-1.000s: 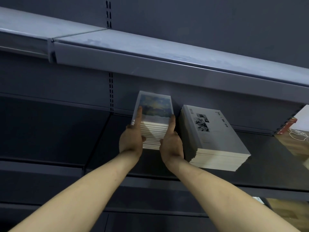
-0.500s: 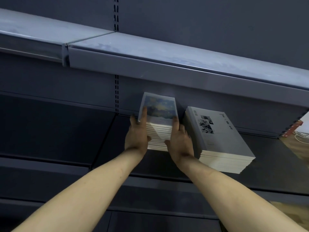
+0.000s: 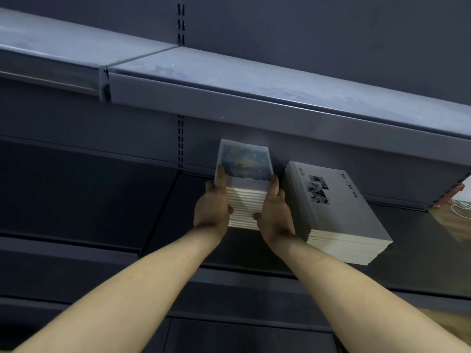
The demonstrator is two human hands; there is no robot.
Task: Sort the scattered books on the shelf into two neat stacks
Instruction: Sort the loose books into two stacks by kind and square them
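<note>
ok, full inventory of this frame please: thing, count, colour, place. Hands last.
stack of small books with a blue painted cover: one, white pages, middle of the shelf, between both hands
stack of larger grey-covered books: one, grey, right of the small stack, apart from it
dark metal shelf board: one, dark grey, under both stacks
upper grey metal shelf: one, grey-blue, above
white cable: one, far right edge
left hand: grips the small stack's left side
right hand: grips its right side
</note>
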